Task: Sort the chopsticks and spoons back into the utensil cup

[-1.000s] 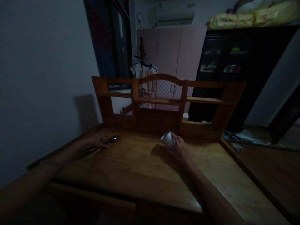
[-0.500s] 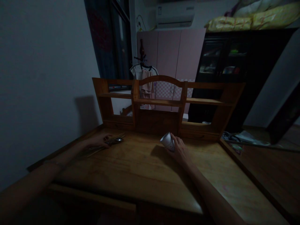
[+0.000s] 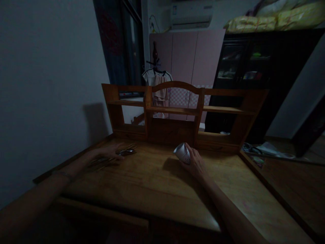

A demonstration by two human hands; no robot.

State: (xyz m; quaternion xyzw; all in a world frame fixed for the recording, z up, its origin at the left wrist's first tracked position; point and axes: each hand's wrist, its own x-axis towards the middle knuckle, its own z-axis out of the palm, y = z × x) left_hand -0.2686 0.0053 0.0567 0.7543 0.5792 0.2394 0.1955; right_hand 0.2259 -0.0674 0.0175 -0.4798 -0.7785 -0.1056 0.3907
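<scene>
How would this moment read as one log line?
left hand: at utensils, grip unclear | right hand: holding tilted cup | surface: wooden desk

No text, brand or number is showing legibly anywhere. At the top centre of the frame, a small blue-and-white rectangular sticker [image 3: 174,9] is sitting on the left end of the white, box-shaped wall air conditioner [image 3: 191,16], and a small greyish mark [image 3: 209,6] is showing near its right end, both too tiny to read. At the upper right, the crinkled yellow plastic bags [image 3: 250,23] are bearing faint reddish markings, too blurred to tell as lettering.
</scene>
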